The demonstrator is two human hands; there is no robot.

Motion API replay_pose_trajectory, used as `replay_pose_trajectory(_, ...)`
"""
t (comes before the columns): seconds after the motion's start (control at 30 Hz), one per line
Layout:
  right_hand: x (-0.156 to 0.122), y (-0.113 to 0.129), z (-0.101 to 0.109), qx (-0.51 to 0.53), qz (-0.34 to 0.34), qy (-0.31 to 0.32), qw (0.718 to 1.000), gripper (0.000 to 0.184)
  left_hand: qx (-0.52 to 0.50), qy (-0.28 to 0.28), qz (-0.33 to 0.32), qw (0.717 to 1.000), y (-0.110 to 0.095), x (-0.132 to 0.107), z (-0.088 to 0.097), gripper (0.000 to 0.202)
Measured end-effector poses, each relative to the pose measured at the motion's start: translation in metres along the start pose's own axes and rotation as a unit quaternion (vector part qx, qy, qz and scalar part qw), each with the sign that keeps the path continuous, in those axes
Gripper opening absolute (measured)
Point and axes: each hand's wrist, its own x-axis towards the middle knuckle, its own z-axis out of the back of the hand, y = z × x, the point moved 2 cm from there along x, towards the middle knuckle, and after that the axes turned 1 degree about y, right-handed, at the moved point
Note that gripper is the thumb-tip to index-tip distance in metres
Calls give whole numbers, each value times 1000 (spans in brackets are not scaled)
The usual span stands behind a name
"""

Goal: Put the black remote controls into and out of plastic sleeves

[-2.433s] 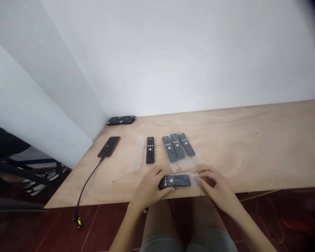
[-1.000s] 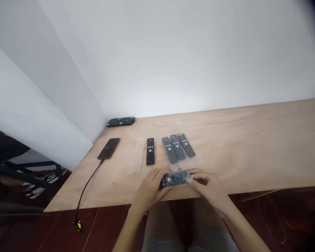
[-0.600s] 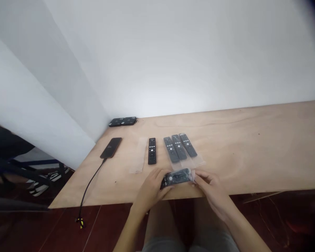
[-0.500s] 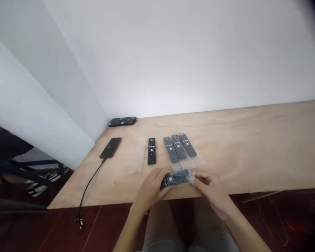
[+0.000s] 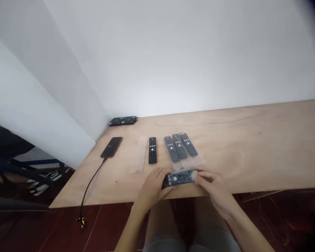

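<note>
My left hand (image 5: 153, 187) and my right hand (image 5: 212, 185) both grip a black remote (image 5: 177, 179) that lies crosswise inside a clear plastic sleeve, just above the near edge of the wooden table (image 5: 252, 154). The left hand holds its left end; the right hand pinches the sleeve's right end. Beyond them lie three sleeved remotes (image 5: 180, 147) side by side, a bare black remote (image 5: 152, 149), and an empty clear sleeve (image 5: 139, 158).
A dark phone (image 5: 111, 146) lies at the table's left with a black cable (image 5: 90, 183) hanging off the edge. Two small black boxes (image 5: 122, 121) sit against the white wall. My knees show under the table edge.
The sleeved remote was lifted slightly off the table and turned between both hands, staying near the front edge. My right hand closed onto the sleeve's end. The other remotes stayed put.
</note>
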Motion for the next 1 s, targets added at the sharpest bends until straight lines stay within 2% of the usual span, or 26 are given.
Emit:
replay_pose_trajectory(0.13,-1,-5,25,31,12,-34,999,36,-25,12,28,999,3,-1,0,41)
replay_pose_trajectory(0.3,-3,-19,77,86,-11,-135,987,36,-27,30,65,997,0,-2,5,49)
replay_pose_trajectory(0.43,-8,-24,114,83,4,-180,980,41,-11,28,76,997,0,-6,11,20)
replay_pose_trajectory(0.57,-14,-20,128,34,11,-178,983,52,12,3,99,995,12,-22,26,29)
replay_pose_trajectory(0.63,-16,-17,124,5,5,-152,988,50,21,-6,101,995,21,-35,38,27)
replay_pose_trajectory(0.73,-19,-12,106,-35,-20,-92,995,47,32,-13,105,994,36,-60,60,24)
replay_pose_trajectory(0.87,-21,-7,64,-89,-31,-18,995,41,30,-29,142,989,53,-93,87,27)
replay_pose_trajectory(1.0,-18,-6,21,-171,40,28,984,34,4,-40,170,985,60,-108,97,31)
